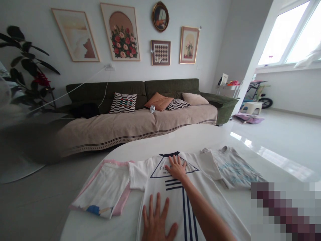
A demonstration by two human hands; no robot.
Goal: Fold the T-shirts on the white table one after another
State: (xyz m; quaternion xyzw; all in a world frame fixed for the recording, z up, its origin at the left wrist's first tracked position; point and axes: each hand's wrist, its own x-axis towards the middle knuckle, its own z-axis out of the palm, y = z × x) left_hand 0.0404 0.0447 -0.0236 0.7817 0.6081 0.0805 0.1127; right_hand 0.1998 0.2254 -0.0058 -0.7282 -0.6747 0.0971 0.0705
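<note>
A white T-shirt (155, 187) with a dark navy collar, a triangle print and dark stripes lies spread out on a white rounded table (130, 214). My right hand (177, 168) rests flat near the collar, fingers spread over the printed lettering. Lower down, my left hand (158, 219) is spread on the shirt's front, left of the long stripes. Neither hand holds anything. The shirt's hem is out of view.
Left of the shirt lies a folded white garment (107, 187) on a pink one (122, 202). To the right is a grey printed shirt (235, 167), partly beneath the white sleeve. Behind the table stands a green sofa (173, 85) with a beige cover and cushions.
</note>
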